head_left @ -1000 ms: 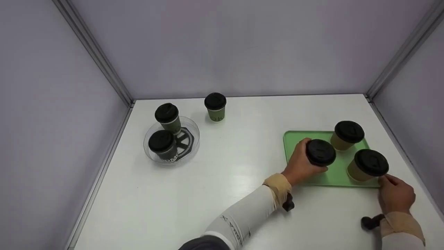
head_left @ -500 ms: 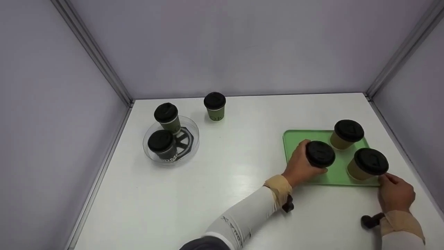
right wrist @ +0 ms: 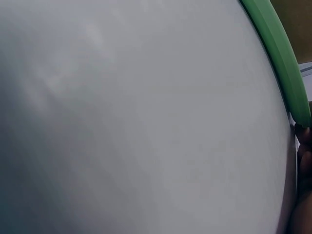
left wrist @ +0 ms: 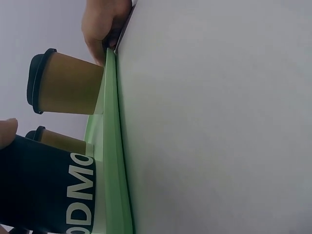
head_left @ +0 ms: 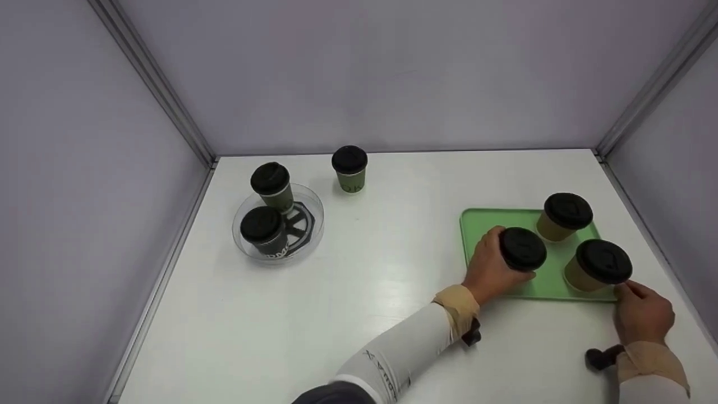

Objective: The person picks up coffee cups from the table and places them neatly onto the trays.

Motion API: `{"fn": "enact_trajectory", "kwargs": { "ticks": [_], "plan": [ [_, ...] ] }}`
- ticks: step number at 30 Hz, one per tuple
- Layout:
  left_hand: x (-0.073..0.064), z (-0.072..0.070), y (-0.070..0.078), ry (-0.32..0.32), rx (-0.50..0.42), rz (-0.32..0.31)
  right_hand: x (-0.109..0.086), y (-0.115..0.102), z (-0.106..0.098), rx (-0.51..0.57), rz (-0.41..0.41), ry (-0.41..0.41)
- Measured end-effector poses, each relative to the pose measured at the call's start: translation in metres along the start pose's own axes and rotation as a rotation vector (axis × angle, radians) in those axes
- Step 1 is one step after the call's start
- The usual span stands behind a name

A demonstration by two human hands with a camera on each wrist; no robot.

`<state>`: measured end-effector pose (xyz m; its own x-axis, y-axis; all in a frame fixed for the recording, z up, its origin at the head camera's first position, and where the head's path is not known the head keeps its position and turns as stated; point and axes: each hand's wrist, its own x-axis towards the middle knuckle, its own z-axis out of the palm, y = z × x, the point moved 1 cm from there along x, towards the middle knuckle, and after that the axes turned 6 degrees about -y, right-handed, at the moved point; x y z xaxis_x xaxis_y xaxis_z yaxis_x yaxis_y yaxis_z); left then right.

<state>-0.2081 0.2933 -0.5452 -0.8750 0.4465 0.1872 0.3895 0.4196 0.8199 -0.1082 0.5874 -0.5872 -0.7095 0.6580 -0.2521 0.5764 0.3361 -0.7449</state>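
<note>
My left hand (head_left: pixel 489 269) grips a dark paper coffee cup (left wrist: pixel 46 187) with a black lid and white lettering. This cup stands upright at the left part of a green tray (head_left: pixel 475 223). Two brown paper cups with black lids share the tray: one towards the back (head_left: pixel 552 229), another at the front right (head_left: pixel 582 275). At the tray's front right corner my right hand (head_left: pixel 644 314) pinches the rim between thumb and fingers. Only part of the right fingers (right wrist: pixel 304 151) shows in the right wrist view, against the green corner.
To the left, a clear round dish (head_left: pixel 315 238) bears a green cup (head_left: pixel 277 199) and a dark cup (head_left: pixel 274 244), both lidded. Another lidded green cup (head_left: pixel 351 180) stands near the back wall. Grey walls (head_left: pixel 392 73) enclose the white table (head_left: pixel 269 336).
</note>
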Motion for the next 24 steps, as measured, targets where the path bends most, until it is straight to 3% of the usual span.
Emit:
{"fn": "enact_trajectory", "kwargs": {
  "ticks": [11, 16, 20, 24],
  "plan": [
    [-0.002, 0.007, 0.003, -0.012, 0.051, 0.008, -0.006, 0.006, -0.006, -0.006, 0.047, 0.007],
    [-0.001, 0.006, 0.003, -0.003, 0.066, 0.012, -0.004, 0.005, -0.005, -0.026, 0.030, 0.015],
    [-0.001, 0.002, 0.000, -0.023, 0.039, -0.006, -0.002, 0.001, -0.003, -0.031, 0.015, 0.012],
    [-0.003, -0.012, -0.005, -0.080, -0.007, 0.005, 0.001, -0.003, -0.002, -0.016, -0.002, 0.006]
  ]
}}
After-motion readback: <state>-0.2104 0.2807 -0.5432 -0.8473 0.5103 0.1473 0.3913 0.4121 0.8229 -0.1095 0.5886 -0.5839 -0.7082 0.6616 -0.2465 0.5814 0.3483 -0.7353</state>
